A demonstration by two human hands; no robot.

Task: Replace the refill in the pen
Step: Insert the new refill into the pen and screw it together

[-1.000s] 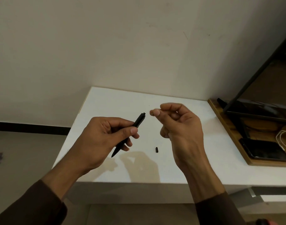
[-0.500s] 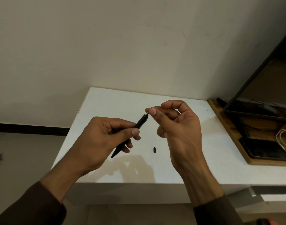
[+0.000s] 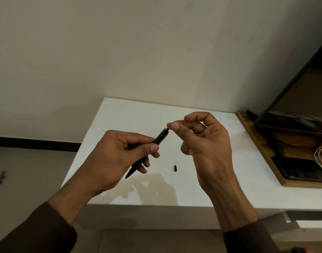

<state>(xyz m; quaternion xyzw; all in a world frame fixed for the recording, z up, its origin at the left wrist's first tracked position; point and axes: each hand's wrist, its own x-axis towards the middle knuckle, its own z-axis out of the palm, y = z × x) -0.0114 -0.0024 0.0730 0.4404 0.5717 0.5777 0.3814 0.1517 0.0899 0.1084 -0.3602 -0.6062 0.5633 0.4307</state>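
Left hand (image 3: pixel 120 154) grips pen (image 3: pixel 161 136); right hand (image 3: pixel 205 143) pinches its upper end.

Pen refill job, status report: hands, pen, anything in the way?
Left hand grips pen. Right hand pinches at its upper end. Small black cap piece loose on white table. Nothing obstructing.

A white table (image 3: pixel 120 114) stands against a plain cream wall (image 3: pixel 138 52), grey floor (image 3: pixel 28 170) below.
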